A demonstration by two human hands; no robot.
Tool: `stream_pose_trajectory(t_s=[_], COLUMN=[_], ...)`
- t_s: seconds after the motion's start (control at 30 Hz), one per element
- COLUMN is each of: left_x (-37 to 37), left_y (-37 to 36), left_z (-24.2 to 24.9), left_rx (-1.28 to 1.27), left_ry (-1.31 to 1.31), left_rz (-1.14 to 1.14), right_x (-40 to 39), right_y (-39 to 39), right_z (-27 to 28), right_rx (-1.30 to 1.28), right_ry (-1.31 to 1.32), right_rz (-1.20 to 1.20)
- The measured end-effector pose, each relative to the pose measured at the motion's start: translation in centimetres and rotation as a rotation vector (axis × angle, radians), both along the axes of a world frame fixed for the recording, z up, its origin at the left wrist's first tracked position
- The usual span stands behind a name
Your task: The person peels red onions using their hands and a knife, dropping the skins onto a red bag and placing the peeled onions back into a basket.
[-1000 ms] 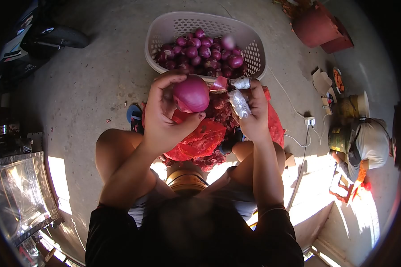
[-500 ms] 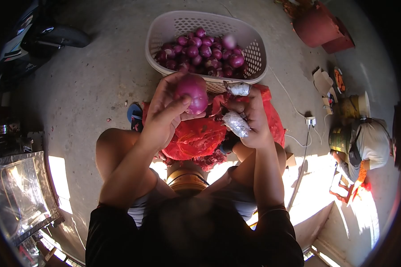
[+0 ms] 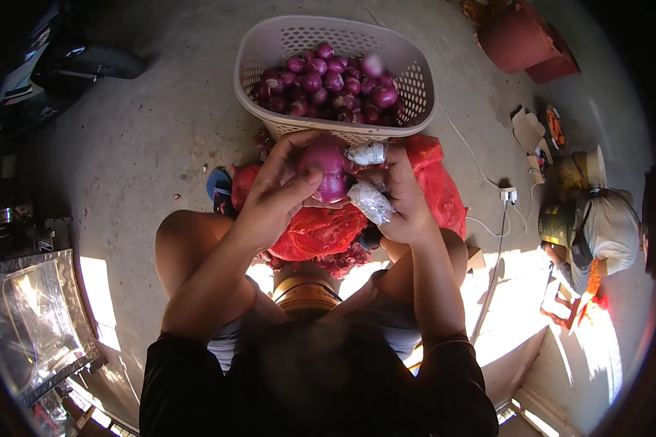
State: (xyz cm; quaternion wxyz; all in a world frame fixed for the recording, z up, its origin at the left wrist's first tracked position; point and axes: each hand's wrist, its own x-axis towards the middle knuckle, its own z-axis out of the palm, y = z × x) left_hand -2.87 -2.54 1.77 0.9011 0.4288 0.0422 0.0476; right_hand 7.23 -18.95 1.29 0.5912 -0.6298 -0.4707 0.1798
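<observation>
My left hand [image 3: 280,191] is wrapped round a large red onion [image 3: 325,171], its thumb lying across the front of the skin. My right hand [image 3: 401,191] meets the onion's right side. Silver wrapping [image 3: 370,202] covers the thumb of that hand, and more silver wrapping [image 3: 366,153] covers a finger. These two covered tips pinch at the onion's edge; any bit of skin between them is too small to make out. Beyond my hands stands a plastic basket [image 3: 248,87] holding many red onions [image 3: 335,81]. Below my hands lies a red mesh sack [image 3: 317,233].
Onion skins [image 3: 342,262] lie by the sack, near a yellow-orange bucket [image 3: 306,295] between my legs. At right, a person [image 3: 608,229] bends beside a dark tub [image 3: 556,224]. A plug with cables [image 3: 508,194] lies on the floor. A motorcycle wheel [image 3: 102,60] shows upper left.
My right hand has moved left, bringing its wrapped fingertips against the onion. The left hand has shifted slightly right and down with the onion in it.
</observation>
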Motion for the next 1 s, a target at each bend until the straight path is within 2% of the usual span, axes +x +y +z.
stream_pose_trajectory(t_s=[0.17, 0.47, 0.57, 0.67, 0.73, 0.8, 0.87, 0.93, 1.0], left_x=[0.0, 0.0, -0.1, -0.1, -0.1, -0.1, 0.1, 0.3, 0.4], left_y=[-0.1, -0.1, 0.2, 0.3, 0.2, 0.1, 0.0, -0.1, -0.2], left_z=[0.0, -0.1, 0.0, 0.2, 0.2, 0.5, 0.5, 0.3, 0.2], left_rx=[0.025, 0.009, -0.059, -0.103, -0.103, -0.074, 0.003, 0.131, 0.227], left_ry=[-0.03, -0.024, -0.022, -0.034, -0.034, -0.038, -0.06, -0.101, -0.157], left_rz=[0.006, 0.027, -0.008, -0.049, -0.053, -0.014, 0.033, 0.088, 0.108], right_x=[-0.2, -0.5, -0.9, -0.8, -0.4, -0.6, -0.5, -0.6, -0.8], right_y=[0.5, 0.8, 1.3, 0.7, 0.5, 0.6, 0.1, 0.4, 0.9], right_z=[-0.8, -1.2, -0.9, -0.4, -0.6, -0.4, -0.3, 0.2, -0.2], right_rx=[0.126, 0.124, 0.253, 0.248, 0.265, 0.279, 0.159, 0.099, 0.115], right_ry=[0.031, -0.079, 0.082, 0.364, 0.302, 0.328, 0.34, 0.177, 0.155], right_rz=[0.005, -0.075, -0.103, -0.063, -0.111, -0.118, -0.053, -0.028, -0.016])
